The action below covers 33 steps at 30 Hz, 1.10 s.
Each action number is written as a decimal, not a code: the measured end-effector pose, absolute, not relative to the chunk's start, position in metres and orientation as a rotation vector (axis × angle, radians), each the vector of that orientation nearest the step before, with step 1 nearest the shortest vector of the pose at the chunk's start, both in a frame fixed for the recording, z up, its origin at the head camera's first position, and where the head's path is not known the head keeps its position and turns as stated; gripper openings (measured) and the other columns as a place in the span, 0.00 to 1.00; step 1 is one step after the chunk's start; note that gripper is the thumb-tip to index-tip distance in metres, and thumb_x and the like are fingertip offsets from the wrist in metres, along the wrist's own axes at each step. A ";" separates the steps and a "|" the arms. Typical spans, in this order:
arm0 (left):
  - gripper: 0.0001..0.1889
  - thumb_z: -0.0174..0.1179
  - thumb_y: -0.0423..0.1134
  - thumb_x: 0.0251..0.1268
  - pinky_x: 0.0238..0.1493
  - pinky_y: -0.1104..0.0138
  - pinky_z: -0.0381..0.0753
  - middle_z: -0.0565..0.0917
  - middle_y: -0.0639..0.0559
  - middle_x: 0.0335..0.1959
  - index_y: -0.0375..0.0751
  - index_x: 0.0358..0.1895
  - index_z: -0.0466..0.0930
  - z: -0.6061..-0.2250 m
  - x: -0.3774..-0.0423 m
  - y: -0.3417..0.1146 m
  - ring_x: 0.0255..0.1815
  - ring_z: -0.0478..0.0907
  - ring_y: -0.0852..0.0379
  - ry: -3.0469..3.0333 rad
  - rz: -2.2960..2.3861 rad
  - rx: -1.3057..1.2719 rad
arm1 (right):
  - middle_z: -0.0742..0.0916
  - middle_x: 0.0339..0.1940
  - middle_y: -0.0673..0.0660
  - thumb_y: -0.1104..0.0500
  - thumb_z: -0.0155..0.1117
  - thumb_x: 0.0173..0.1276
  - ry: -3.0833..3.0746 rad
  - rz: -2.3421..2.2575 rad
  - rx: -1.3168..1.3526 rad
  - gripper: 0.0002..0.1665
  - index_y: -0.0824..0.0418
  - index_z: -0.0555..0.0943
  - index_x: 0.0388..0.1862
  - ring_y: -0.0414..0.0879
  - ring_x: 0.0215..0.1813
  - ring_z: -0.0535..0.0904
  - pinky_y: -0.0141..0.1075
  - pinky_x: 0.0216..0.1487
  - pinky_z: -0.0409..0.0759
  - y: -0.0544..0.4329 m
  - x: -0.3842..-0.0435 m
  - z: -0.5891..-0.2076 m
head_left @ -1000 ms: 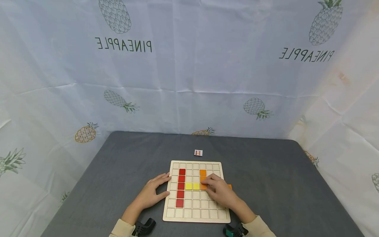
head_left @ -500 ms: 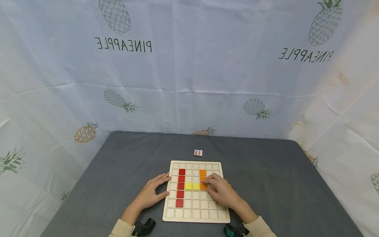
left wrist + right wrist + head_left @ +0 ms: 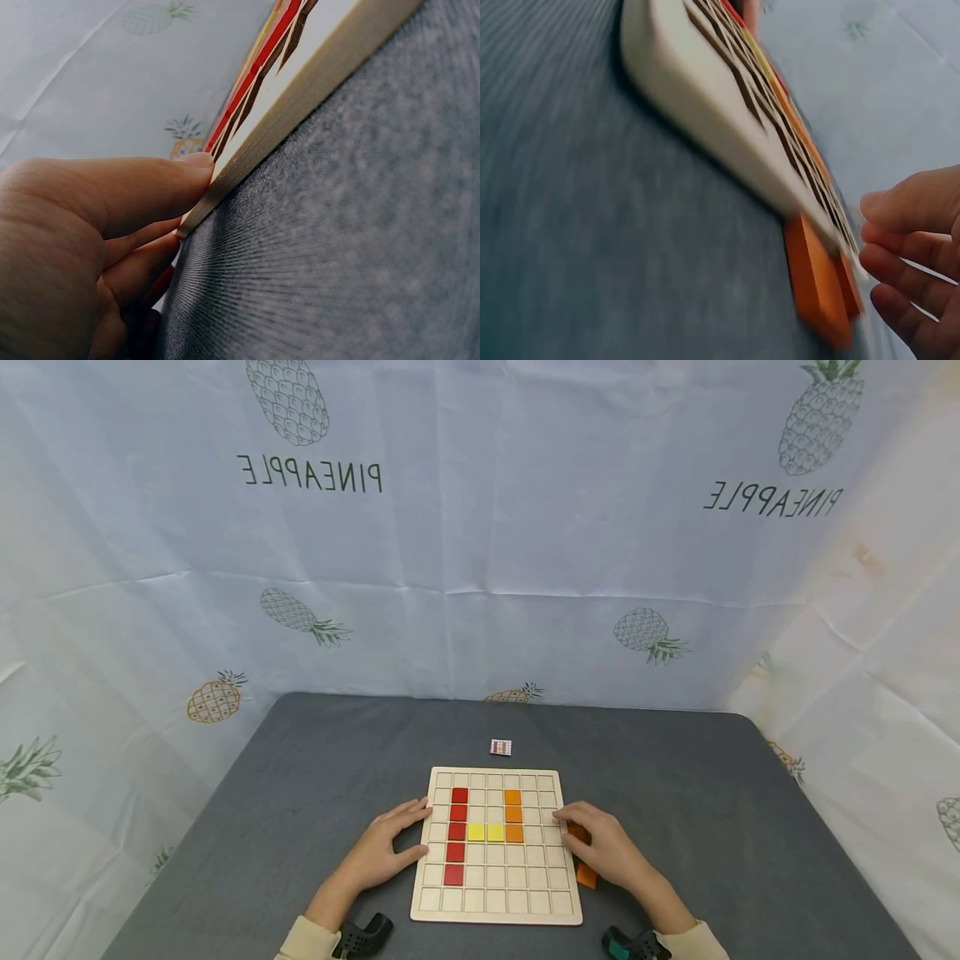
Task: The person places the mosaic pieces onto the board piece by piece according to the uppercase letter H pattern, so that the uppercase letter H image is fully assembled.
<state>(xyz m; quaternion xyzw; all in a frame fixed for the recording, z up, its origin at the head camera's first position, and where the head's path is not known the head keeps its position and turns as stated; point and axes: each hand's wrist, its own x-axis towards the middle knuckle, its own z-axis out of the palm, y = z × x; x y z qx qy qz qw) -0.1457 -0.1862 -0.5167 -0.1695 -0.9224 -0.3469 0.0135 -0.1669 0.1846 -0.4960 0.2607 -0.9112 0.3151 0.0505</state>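
Note:
A wooden grid board [image 3: 496,902] lies flat on the grey table. It bears a column of red tiles [image 3: 457,832], two yellow tiles [image 3: 486,832] in a row and three orange tiles [image 3: 513,814] in a column. My left hand [image 3: 380,853] rests against the board's left edge, its thumb and fingertips touching the rim. At the right edge hovers my right hand [image 3: 606,847], fingers loosely bent and apart, nothing between them. Loose orange tiles [image 3: 587,876] lie beside the board under it; the right wrist view has an orange tile [image 3: 815,281] right against the board's side.
A small printed card [image 3: 500,747] with a coloured grid lies beyond the board. The grey table [image 3: 660,777] reaches back to a white curtain [image 3: 480,527] printed with pineapples. Black wrist straps [image 3: 366,935] sit at both sleeves.
My right hand has moved right, from over the orange column to the board's right edge. The third orange tile now shows fully in its square. The left hand stays put.

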 end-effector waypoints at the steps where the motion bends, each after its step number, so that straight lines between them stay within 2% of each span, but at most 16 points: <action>1: 0.30 0.62 0.55 0.59 0.64 0.41 0.63 0.71 0.53 0.68 0.46 0.63 0.75 -0.517 -0.146 -0.186 0.70 0.65 0.46 -2.871 -1.085 -0.527 | 0.83 0.50 0.48 0.62 0.67 0.61 -2.782 0.959 0.779 0.19 0.57 0.82 0.52 0.47 0.51 0.81 0.42 0.50 0.80 0.188 -0.166 -0.497; 9: 0.30 0.62 0.55 0.59 0.64 0.41 0.62 0.71 0.54 0.68 0.46 0.63 0.75 -0.516 -0.145 -0.186 0.70 0.65 0.46 -2.876 -1.091 -0.517 | 0.82 0.48 0.45 0.61 0.69 0.59 -2.847 0.934 0.668 0.19 0.53 0.82 0.51 0.43 0.49 0.81 0.39 0.49 0.80 0.204 -0.162 -0.505; 18: 0.30 0.62 0.55 0.59 0.65 0.41 0.62 0.70 0.54 0.68 0.47 0.63 0.75 -0.517 -0.146 -0.186 0.70 0.64 0.46 -2.872 -1.087 -0.523 | 0.81 0.43 0.43 0.61 0.70 0.58 -2.883 0.894 0.581 0.18 0.53 0.84 0.49 0.43 0.48 0.79 0.42 0.49 0.79 0.207 -0.162 -0.509; 33: 0.29 0.62 0.55 0.59 0.64 0.41 0.62 0.71 0.54 0.68 0.47 0.63 0.74 -0.517 -0.146 -0.186 0.70 0.64 0.46 -2.877 -1.076 -0.532 | 0.79 0.40 0.40 0.64 0.72 0.55 -2.819 0.939 0.555 0.18 0.52 0.85 0.45 0.38 0.42 0.77 0.34 0.43 0.79 0.206 -0.159 -0.505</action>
